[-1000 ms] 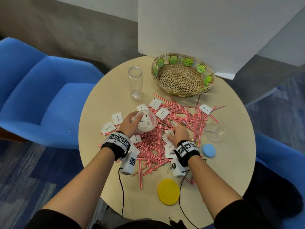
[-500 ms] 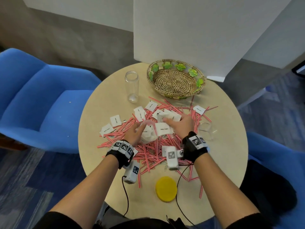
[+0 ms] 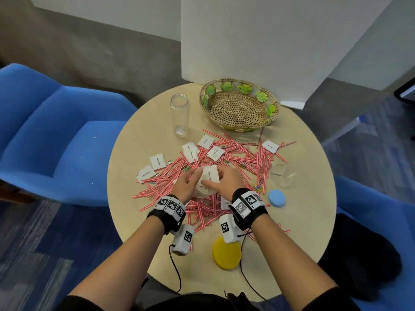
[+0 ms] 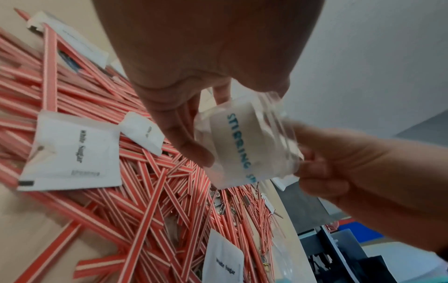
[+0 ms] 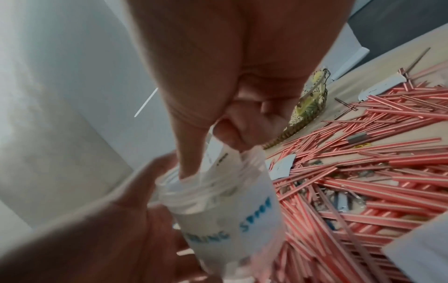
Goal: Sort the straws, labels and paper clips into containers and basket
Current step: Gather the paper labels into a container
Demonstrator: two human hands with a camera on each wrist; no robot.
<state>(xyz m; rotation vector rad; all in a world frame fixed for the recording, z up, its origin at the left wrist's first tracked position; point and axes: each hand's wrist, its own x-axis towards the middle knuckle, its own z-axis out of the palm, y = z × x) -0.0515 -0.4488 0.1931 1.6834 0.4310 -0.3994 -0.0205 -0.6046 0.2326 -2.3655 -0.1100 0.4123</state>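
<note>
My left hand [image 3: 190, 182] grips a small clear jar [image 4: 242, 141] with blue lettering, held over the middle of the table. My right hand [image 3: 221, 178] pinches a few white labels [image 3: 210, 175] and pushes them into the jar's mouth [image 5: 213, 183]; more labels show inside the jar. Red-and-white straws [image 3: 238, 153] lie in a wide pile under both hands. Loose labels [image 3: 157, 161] are scattered on the pile's left and far side. Small paper clips [image 3: 258, 188] lie among the straws.
An empty woven basket [image 3: 235, 108] stands at the table's far side, with a tall empty clear jar [image 3: 179, 115] to its left. A small clear container [image 3: 281, 176] and a blue lid [image 3: 276, 197] lie right; a yellow lid [image 3: 226, 253] lies near. Blue chairs [image 3: 56, 142] flank the table.
My right hand lifted labels off the straw pile and brought them left to the jar's mouth. My left hand kept hold of the jar.
</note>
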